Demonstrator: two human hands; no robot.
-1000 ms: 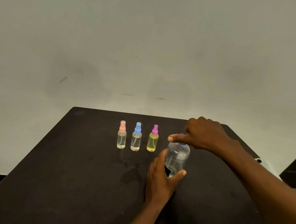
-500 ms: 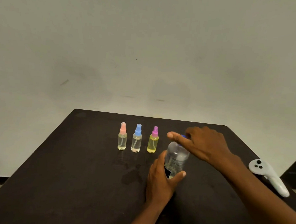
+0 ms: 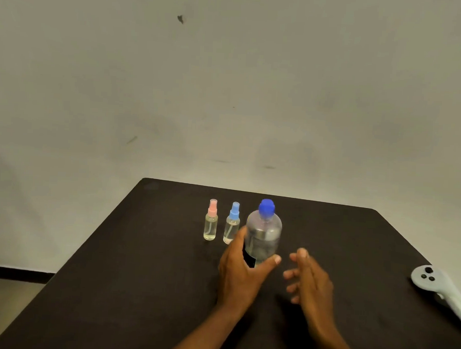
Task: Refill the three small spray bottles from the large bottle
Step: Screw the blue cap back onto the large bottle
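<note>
Dark, matt table, seen from the near side, with its far edge against a pale grey wall bearing a few scuffs and one small dark mark high up. At the lower left, a black skirting strip along the foot of the wall, and a patch of light floor below it. At the right edge of the table, a pale grey controller with dark buttons, lying flat, well apart from both hands.

Toward the far middle of the table, two small clear bottles upright side by side. On the left, the pink-capped spray bottle. Just to its right and not touching it, the blue-capped spray bottle. Right of these and nearer the camera, the large bottle, clear and upright, with its blue cap on.

Round the lower half of the large bottle, the left hand in a firm grip. Its thumb across the near right side, the other fingers curled round the left and far side, partly overlapping the blue-capped spray bottle in this view. Base of the large bottle hidden behind the palm, so no telling whether standing on the table or lifted off it.

Just right of the large bottle and apart from it, the right hand, blurred and holding nothing. Fingers loose, slightly spread, pointing toward the bottle. Blue cap above both hands, touched by neither.
</note>
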